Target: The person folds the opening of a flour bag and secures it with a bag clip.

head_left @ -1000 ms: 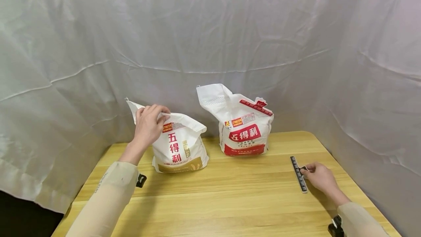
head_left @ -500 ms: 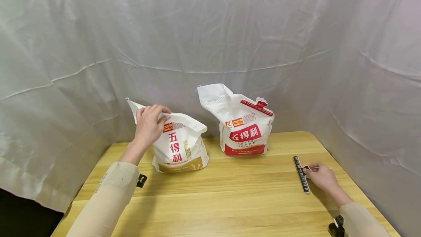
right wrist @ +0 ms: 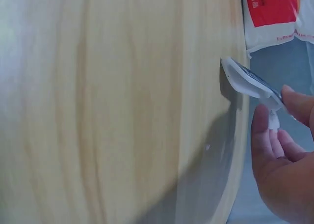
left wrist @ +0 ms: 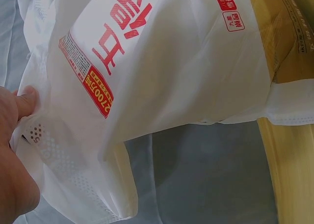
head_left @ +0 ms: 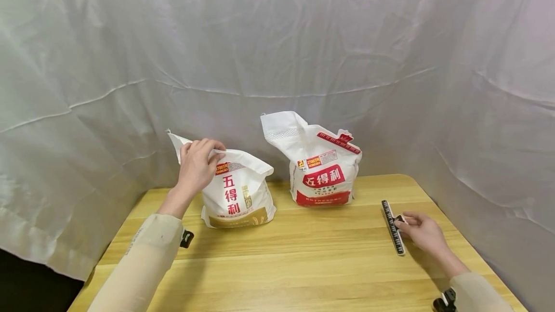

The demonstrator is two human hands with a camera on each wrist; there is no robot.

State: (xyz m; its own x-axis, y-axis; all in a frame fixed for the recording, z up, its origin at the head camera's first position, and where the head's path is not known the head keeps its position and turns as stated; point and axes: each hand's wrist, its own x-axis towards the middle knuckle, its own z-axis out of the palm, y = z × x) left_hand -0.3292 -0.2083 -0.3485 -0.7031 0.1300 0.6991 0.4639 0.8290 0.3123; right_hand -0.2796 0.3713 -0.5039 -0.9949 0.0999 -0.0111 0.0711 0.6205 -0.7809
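Observation:
On the left of the table stands a white flour bag with a gold band and red lettering. My left hand pinches its folded top edge, thumb in front; the left wrist view shows the thumb on the white bag, most fingers hidden. Over at the right, my right hand holds a long black-and-white bag clip with a piano-key pattern. In the right wrist view the thumb lies on one side of the clip and the fingers on the other, just above the wood.
A second flour bag, with red bands, stands behind the middle of the table, a red clip across its upper right corner. The wooden tabletop has a rounded far right corner. Grey cloth hangs around the back and sides.
The right hand has shifted the bag clip slightly right and then back left, its angle changing a little. The left hand keeps its pinch on the flour bag.

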